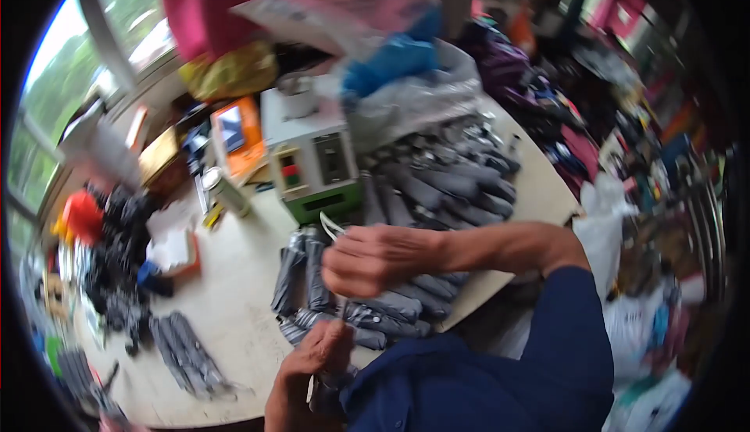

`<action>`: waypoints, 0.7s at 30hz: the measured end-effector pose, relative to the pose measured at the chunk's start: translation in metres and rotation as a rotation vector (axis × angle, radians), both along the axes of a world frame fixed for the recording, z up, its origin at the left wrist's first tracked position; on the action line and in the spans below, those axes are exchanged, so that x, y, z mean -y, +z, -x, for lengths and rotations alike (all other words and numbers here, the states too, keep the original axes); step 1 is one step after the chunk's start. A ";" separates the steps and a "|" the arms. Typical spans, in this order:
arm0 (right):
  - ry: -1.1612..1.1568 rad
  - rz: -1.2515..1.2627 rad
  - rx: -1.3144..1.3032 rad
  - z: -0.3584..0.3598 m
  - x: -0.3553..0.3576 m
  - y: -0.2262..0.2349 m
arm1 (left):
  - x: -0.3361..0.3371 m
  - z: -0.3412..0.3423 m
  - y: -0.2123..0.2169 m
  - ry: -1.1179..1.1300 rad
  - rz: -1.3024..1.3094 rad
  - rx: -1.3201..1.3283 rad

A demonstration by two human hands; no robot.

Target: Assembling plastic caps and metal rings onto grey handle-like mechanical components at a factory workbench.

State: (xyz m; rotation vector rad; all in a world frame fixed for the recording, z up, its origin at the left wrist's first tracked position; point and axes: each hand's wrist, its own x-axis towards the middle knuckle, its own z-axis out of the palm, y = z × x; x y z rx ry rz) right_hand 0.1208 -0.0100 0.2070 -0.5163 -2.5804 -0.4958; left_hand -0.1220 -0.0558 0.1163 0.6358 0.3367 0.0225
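My right hand (373,258) is closed above the table, and a thin white loop (331,226) sticks out beyond its fingers. Lower down, near my body, my left hand (320,348) is curled closed. Grey cloth that looks like a folded umbrella (326,394) shows just under it, partly hidden by my hand and shirt. Short grey folded umbrellas (291,276) lie under and beside my hands. A bigger heap of grey folded umbrellas (449,190) covers the table beyond my right forearm.
A grey-and-green machine box (308,158) stands behind my hands, with plastic bags (414,104) beside it. To the left are a can (226,191), an orange box (238,139) and another grey umbrella bundle (186,354). Bags and piled cloth crowd the right, past the table edge (547,174).
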 end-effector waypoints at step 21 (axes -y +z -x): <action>-0.174 0.973 0.094 0.006 0.027 -0.100 | 0.033 -0.017 -0.050 -0.033 -1.765 -0.873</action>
